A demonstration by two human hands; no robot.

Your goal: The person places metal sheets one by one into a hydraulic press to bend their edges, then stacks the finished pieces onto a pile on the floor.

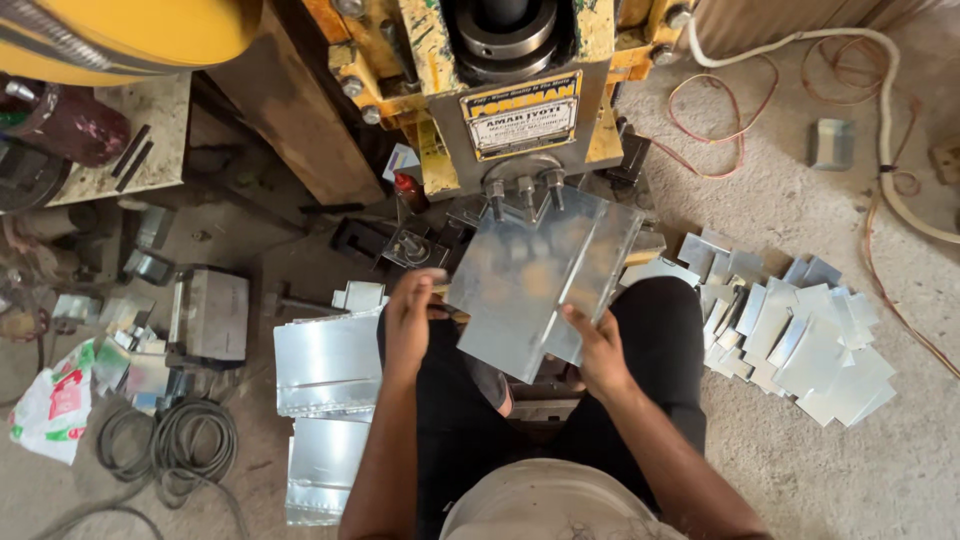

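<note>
Head view: a bent galvanised sheet panel (540, 280) is held by its lower edges in the left hand (410, 320) and right hand (598, 350), below the press ram (500, 40). Fingers may be cut by raw edges, or crushed if left beneath the ram.

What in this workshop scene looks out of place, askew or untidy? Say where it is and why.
The cut metal pieces on the floor beside the right hand lie in a loose, overlapping scatter, unlike the squarely stacked sheets near the left hand. Loose wires also trail across the floor. The held sheet looks undamaged.
</note>
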